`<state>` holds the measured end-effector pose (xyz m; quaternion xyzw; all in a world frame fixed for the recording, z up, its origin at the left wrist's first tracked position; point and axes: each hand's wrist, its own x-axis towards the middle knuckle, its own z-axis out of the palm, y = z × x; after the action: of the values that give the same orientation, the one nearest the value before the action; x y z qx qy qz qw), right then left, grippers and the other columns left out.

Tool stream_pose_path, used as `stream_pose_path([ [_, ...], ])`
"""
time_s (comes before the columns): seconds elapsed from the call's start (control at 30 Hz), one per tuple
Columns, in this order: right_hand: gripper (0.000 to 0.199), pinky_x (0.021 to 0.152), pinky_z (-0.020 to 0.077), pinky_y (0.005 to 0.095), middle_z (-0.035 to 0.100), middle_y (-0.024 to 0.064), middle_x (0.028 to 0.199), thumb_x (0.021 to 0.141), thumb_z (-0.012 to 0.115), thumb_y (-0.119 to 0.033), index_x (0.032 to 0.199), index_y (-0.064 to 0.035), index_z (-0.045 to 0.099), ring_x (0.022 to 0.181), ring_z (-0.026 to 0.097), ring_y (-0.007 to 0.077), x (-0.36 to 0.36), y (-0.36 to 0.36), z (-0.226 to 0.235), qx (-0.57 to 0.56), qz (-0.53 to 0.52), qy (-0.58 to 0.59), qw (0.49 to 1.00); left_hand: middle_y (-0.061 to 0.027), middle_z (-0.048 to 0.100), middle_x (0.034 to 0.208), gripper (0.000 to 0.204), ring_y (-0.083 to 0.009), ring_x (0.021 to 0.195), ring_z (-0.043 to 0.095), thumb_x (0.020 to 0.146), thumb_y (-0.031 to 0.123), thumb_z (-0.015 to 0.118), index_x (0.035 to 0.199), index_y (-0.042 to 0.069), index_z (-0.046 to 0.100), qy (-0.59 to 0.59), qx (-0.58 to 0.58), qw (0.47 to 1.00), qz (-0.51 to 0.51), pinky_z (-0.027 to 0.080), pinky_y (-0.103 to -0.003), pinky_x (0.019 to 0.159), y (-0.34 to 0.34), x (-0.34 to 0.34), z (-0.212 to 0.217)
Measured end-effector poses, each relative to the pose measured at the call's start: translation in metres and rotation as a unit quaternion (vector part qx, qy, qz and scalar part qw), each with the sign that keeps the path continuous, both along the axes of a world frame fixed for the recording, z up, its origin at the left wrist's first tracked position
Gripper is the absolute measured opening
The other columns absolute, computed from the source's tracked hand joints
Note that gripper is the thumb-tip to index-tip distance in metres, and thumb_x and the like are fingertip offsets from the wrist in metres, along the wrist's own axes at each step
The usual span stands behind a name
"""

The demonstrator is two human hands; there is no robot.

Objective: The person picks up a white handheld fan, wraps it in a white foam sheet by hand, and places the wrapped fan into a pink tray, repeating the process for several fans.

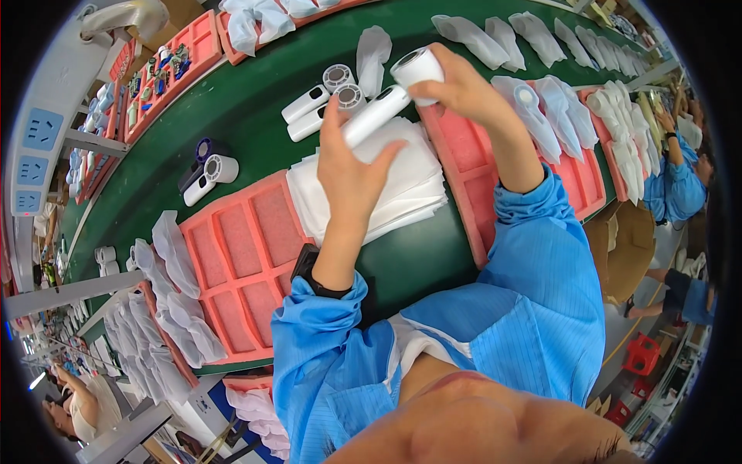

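My right hand (462,87) grips the round head of a white hair-dryer-shaped device (379,114), whose handle slants down to the left. My left hand (348,174) is open, thumb and fingers spread around the handle's lower end; whether it touches the handle I cannot tell. Below lies a stack of thin white sleeves (406,182), partly hidden by my left hand. Two similar white devices (305,104) lie just beyond my left hand. A device in a translucent white sleeve (373,56) lies behind the held one.
A pink compartment tray (251,213) sits left of the stack; another pink tray (469,155) at right bears sleeved devices (529,112). A white device (212,179) and a dark one (202,151) lie left on the green table (263,135). More sleeved devices (502,42) line the back.
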<state>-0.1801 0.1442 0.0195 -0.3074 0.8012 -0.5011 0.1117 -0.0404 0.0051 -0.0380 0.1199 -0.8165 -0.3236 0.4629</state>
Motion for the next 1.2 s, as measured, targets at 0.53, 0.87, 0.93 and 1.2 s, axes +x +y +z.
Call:
stream_pose_path([
  [0.53, 0.034, 0.075, 0.0462, 0.0259, 0.06, 0.0045, 0.098, 0.09, 0.061, -0.026, 0.114, -0.0029, 0.053, 0.087, 0.055, 0.0129, 0.015, 0.01, -0.005, -0.079, 0.073, 0.07, 0.992, -0.0067, 0.057, 0.078, 0.051, -0.0193, 0.065, 0.056, 0.061, 0.012, 0.084, 0.109, 0.007, 0.067, 0.003, -0.02, 0.994, -0.106, 0.046, -0.03, 0.054, 0.003, 0.016, 0.011],
  [0.87, 0.049, 0.081, 0.0464, 0.0283, 0.06, 0.0055, 0.104, 0.077, 0.072, -0.021, 0.119, -0.0014, 0.054, 0.091, 0.058, 0.0156, 0.001, 0.03, -0.001, -0.098, 0.15, -0.039, 0.983, -0.0081, 0.058, 0.082, 0.055, -0.0229, 0.07, 0.057, 0.066, 0.007, 0.081, 0.117, 0.007, 0.06, 0.005, 0.122, 0.982, -0.143, 0.048, -0.032, 0.061, -0.011, 0.009, 0.013],
  [0.93, 0.053, 0.079, 0.0456, 0.0263, 0.06, 0.0037, 0.097, 0.065, 0.075, -0.016, 0.112, -0.0027, 0.054, 0.088, 0.056, 0.0121, -0.027, 0.039, -0.02, -0.207, 0.107, 0.039, 0.972, -0.009, 0.058, 0.083, 0.052, -0.024, 0.071, 0.058, 0.068, 0.009, 0.079, 0.115, 0.007, 0.059, -0.062, 0.089, 0.988, -0.11, 0.048, -0.033, 0.062, -0.014, 0.003, -0.002],
  [1.2, 0.053, 0.078, 0.0446, 0.025, 0.059, 0.0023, 0.094, 0.06, 0.075, -0.011, 0.109, -0.0036, 0.054, 0.086, 0.055, 0.0103, 0.005, 0.041, 0.025, -0.142, 0.013, 0.086, 0.986, -0.0119, 0.059, 0.081, 0.025, -0.0289, 0.073, 0.06, 0.076, 0.021, 0.073, 0.093, 0.007, 0.062, -0.321, -0.062, 0.939, -0.109, 0.047, -0.039, 0.064, 0.024, -0.027, -0.049],
])
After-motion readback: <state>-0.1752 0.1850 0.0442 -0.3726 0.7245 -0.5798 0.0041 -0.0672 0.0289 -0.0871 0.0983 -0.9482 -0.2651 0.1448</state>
